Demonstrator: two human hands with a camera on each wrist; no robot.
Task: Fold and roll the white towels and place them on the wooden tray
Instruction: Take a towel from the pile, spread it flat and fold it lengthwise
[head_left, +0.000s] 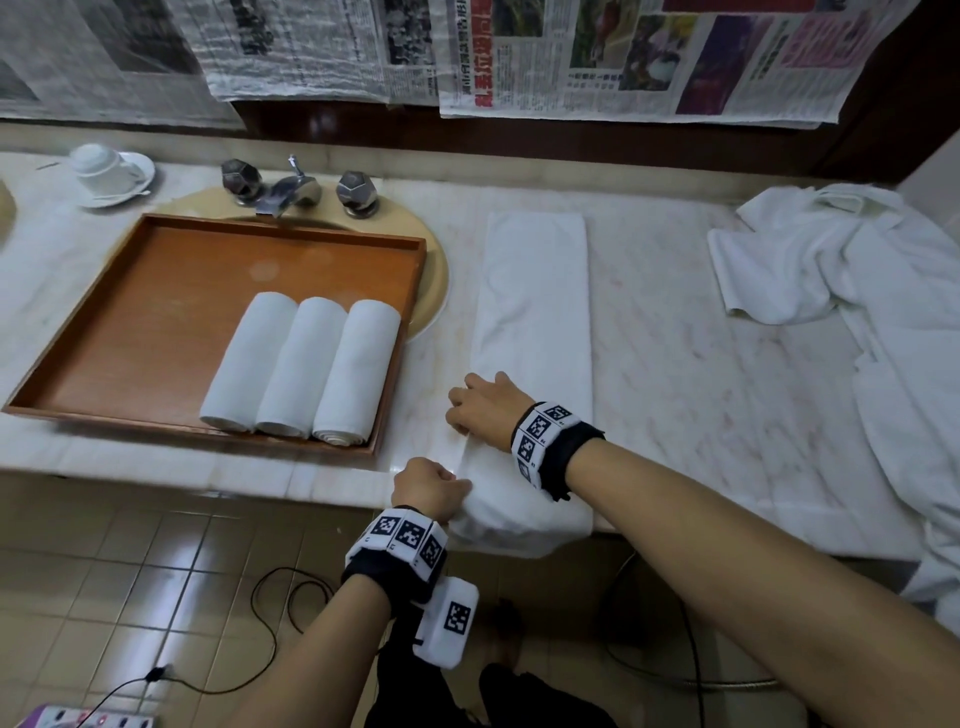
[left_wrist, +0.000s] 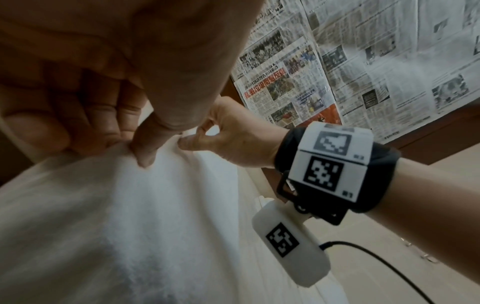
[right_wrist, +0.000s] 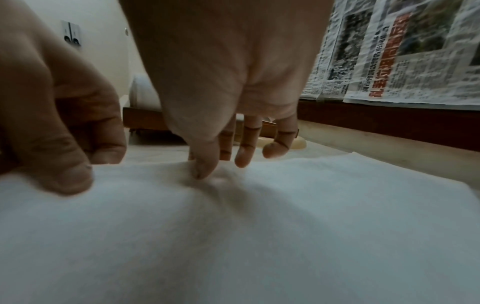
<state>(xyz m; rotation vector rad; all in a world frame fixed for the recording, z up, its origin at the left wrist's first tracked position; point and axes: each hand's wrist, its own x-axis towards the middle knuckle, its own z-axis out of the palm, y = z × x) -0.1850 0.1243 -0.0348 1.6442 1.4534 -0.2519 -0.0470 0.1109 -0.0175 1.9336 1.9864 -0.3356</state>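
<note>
Wooden tray (three rolled towels)

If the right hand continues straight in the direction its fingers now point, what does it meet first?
The right hand, pinching the folded towel's left edge, points left, so it would probably first meet the wooden tray's near right wall, beside the three rolled towels. Depth is uncertain.

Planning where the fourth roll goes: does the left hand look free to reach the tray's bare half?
Probably, once it lets go. The left hand pinches the folded towel now; the wooden tray lies directly on its side with nothing between them, its three rolled towels crowded rightward.
</note>
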